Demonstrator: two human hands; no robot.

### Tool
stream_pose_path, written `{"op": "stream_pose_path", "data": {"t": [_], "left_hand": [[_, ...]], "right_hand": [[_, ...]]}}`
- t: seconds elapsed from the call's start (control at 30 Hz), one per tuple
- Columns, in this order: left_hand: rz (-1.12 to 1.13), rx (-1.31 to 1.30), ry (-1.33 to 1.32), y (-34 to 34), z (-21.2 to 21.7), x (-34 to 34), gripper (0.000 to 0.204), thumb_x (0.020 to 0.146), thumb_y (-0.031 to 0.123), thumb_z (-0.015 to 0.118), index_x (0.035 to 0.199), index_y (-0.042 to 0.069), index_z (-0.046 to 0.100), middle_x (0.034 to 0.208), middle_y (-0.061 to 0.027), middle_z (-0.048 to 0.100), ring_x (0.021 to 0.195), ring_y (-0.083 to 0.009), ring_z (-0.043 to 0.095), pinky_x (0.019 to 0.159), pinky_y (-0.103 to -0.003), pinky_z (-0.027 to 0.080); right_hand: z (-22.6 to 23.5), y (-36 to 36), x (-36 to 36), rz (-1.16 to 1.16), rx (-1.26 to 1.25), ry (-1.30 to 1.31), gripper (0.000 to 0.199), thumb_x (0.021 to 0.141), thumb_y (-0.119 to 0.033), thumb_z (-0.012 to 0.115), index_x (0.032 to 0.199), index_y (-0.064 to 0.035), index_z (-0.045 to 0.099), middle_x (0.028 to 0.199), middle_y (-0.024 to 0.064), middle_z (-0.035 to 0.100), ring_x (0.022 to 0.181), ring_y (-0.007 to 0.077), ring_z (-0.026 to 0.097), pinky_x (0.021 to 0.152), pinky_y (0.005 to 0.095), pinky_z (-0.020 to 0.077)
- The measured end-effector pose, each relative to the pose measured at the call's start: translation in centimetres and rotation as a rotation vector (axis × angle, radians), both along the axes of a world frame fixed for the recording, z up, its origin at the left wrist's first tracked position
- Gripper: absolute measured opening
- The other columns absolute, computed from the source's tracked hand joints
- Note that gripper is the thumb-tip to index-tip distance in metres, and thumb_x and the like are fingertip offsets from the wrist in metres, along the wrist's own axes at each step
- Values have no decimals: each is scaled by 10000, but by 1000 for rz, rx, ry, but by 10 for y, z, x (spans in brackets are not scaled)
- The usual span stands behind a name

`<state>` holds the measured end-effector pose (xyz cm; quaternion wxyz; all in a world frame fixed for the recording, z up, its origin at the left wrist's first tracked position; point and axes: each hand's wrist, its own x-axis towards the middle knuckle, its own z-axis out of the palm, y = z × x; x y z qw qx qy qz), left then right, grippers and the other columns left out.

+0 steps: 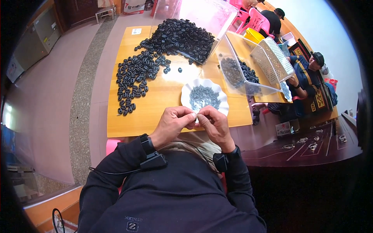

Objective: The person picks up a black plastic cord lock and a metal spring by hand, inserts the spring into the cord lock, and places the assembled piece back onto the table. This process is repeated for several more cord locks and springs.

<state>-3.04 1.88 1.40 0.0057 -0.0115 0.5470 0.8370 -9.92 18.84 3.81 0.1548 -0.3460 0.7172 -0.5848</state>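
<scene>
Above the near edge of the wooden table, my left hand and my right hand meet with thumbs and forefingers pinched together. Whatever is between the fingertips is too small to make out. Just beyond them, partly covered by my fingers, is a white scalloped plate holding a heap of small grey metal pieces. Many small black oval pieces with two holes lie spread over the left of the table. A larger heap of them spills from a tipped clear plastic bin at the back.
Right of the plate, a clear bin holds more black pieces, with a white perforated basket leaning in it. A person sits beyond it. A dark carved table stands at my right. Cabled black devices are strapped to my wrists.
</scene>
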Motion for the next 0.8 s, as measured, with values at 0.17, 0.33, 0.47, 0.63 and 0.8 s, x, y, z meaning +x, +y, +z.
{"op": "stream_pose_path", "data": {"t": [0.17, 0.33, 0.47, 0.63, 0.8], "left_hand": [[7, -28, 4, 1, 1, -2, 169, 929, 123, 597, 964, -29, 661, 841, -64, 675, 739, -103, 628, 697, -242, 530], [14, -37, 3, 1, -1, -3, 168, 929, 125, 597, 963, -25, 663, 840, -64, 677, 740, -104, 635, 694, -238, 536], [22, 2, -4, 5, 2, -4, 141, 922, 92, 597, 920, -30, 668, 815, -53, 674, 729, -97, 639, 678, -232, 539], [31, 26, -37, 6, 1, -6, 157, 928, 121, 595, 952, -19, 661, 838, -61, 672, 729, -109, 643, 685, -241, 546], [33, 52, -85, 8, 4, -9, 146, 925, 112, 590, 948, -17, 656, 821, -60, 661, 715, -118, 645, 683, -246, 552]], "right_hand": [[-2, 1, 0, -20, -40, -28, 83, 925, -34, 587, 924, 49, 587, 888, 61, 568, 789, 109, 620, 678, 237, 577], [1, 1, -2, -12, -29, 20, 63, 914, -17, 596, 916, 46, 593, 883, 60, 572, 776, 106, 619, 668, 233, 560], [-6, 4, -6, -18, -36, 44, 47, 910, -5, 594, 906, 42, 594, 878, 57, 575, 754, 98, 610, 651, 226, 541], [-9, -1, -6, -98, -7, 236, 39, 868, 47, 600, 895, 24, 585, 849, 95, 583, 704, 153, 617, 613, 261, 515], [-10, -1, -7, -157, 10, 590, 77, 845, 67, 607, 896, 21, 573, 856, 112, 579, 693, 189, 611, 597, 281, 510]]}}
